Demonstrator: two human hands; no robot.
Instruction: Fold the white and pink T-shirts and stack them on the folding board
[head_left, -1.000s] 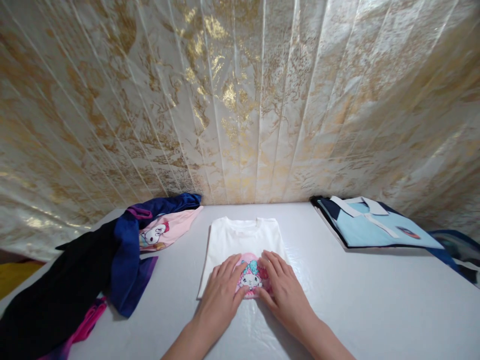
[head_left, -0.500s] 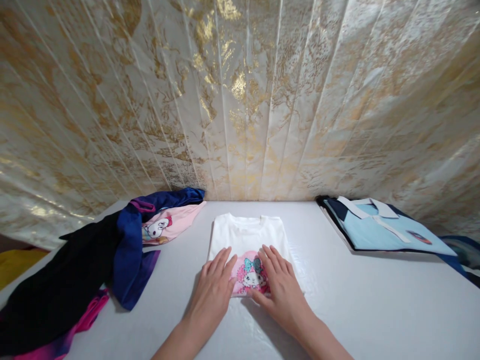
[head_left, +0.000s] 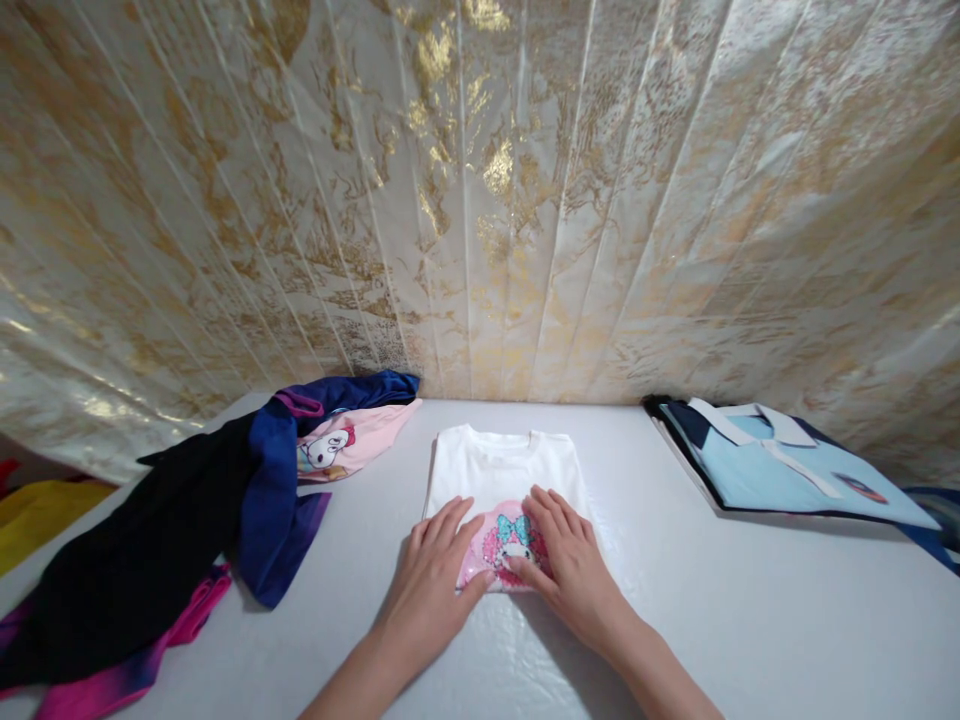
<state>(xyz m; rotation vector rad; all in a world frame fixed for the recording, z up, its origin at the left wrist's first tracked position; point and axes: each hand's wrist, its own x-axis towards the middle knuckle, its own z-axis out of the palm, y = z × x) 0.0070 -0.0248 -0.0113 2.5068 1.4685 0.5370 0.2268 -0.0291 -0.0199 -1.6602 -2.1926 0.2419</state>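
Right of the black garment (head_left: 142, 560) on the worktop (head_left: 765, 620), the folded white shirt (head_left: 506, 485) lies beneath the left hand (head_left: 435, 565) and right hand (head_left: 571, 560), both spread open, pinching nothing. The thumbs (head_left: 477, 588) have just drawn closer, suggesting pressing rather than lifting.

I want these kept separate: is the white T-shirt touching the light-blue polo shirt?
Apart: the head view shows white tabletop between the white T-shirt and the light-blue polo shirt.

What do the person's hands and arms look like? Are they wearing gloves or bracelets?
The left hand and right hand are bare: no gloves, rings, bracelets or watch show. The forearms have no sleeves in view, and no markings stand out.
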